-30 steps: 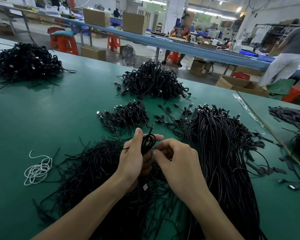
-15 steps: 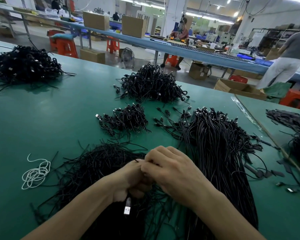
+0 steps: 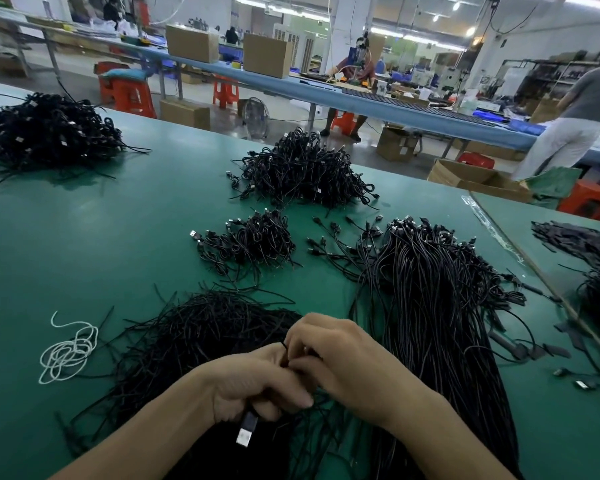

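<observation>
No writing can be read in this view.

The small white tags (image 3: 317, 190) on the cable heap (image 3: 302, 171) in the middle of the tabletop (image 3: 84, 237) carry dark marks too small to make out. Behind that heap, the two cardboard boxes (image 3: 192, 46) show plain brown faces. In front of the heap, the metal plug end of the USB cable (image 3: 245, 434) is only a bright, blurred patch.
</observation>
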A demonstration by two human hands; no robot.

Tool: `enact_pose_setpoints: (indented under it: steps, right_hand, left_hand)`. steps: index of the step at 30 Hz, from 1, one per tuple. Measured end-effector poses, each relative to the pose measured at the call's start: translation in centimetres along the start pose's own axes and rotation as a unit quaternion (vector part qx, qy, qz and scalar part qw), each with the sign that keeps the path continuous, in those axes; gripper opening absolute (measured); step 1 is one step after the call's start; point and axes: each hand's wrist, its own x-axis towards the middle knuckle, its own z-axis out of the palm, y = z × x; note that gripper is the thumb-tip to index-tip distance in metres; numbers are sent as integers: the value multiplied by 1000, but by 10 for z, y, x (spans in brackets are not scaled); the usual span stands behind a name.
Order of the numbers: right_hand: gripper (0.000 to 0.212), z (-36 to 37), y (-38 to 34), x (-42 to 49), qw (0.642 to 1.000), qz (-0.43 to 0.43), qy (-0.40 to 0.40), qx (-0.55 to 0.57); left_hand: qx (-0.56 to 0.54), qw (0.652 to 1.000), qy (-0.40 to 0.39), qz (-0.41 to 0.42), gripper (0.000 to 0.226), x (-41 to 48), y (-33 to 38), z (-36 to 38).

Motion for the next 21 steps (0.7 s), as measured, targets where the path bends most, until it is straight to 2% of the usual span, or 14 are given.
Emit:
enact_pose_setpoints:
  steps: [2, 5, 9, 12, 16, 19, 21]
  right_hand:
    - [7, 0, -5, 1, 996, -57, 0, -75]
    - [8, 0, -9, 1, 983, -93, -11, -157]
    - [7, 2, -8, 0, 983, -98, -17, -158]
    - [3, 2, -8, -1, 986, -92, -19, -140]
    - [8, 1, -6, 0, 989, -90, -25, -116]
    - [10, -3, 0, -2, 993, -65, 12, -94]
    - [16, -4, 5, -2, 996, -29, 49, -65]
  left_hand:
    - [62, 998, 11, -8, 32, 0, 0, 0]
    - [85, 996, 2, -17, 25, -1, 4, 0]
    - [113, 993, -12, -41, 25, -4, 8, -1]
    - [157, 985, -2, -77, 35, -4, 10, 2]
    - [125, 990, -6, -64, 37, -3, 13, 7]
    - [64, 997, 34, -3, 35, 1, 16, 11]
    - [-18, 997, 63, 47, 31, 4, 19, 12]
